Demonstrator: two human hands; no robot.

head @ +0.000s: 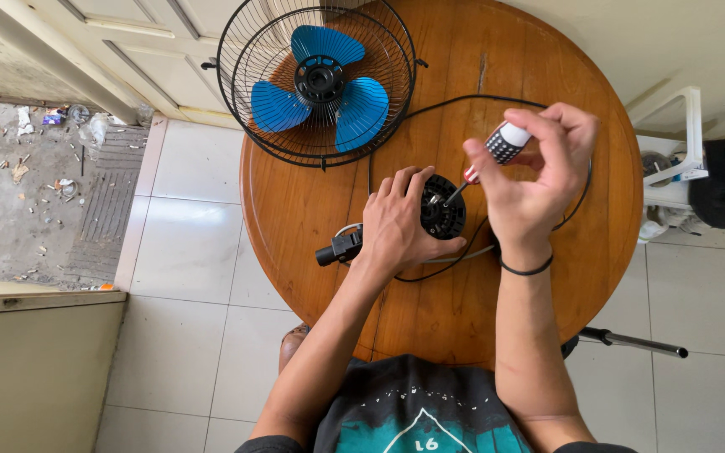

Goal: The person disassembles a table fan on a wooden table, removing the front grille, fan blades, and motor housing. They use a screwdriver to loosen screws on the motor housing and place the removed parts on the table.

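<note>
The left hand (398,225) lies palm down, forearm reaching up from the body, its fingers curled over and gripping the black round fan motor housing (441,210) that rests on the round brown wooden worktop (455,310). A black stubby neck (339,247) of the motor sticks out past the heel of that hand, toward the worktop's near-left edge.

The right hand (539,180) is raised above the motor, wrist bent, a black band around it. Its fingers are closed around the black-and-white handle of a screwdriver (501,147), thumb and forefinger pinching the handle's top. The shaft slants down from those fingers to the motor's face, just beyond the left fingertips.

A thin black cable (463,99) loops around behind the right hand and back under the wrists. Beyond both sets of fingers, well apart, lies a black wire fan guard with three blue plastic blades (319,80), overhanging the worktop's far-left edge. Bare wood lies open between the fingers and the guard, and on the near side toward the body.
</note>
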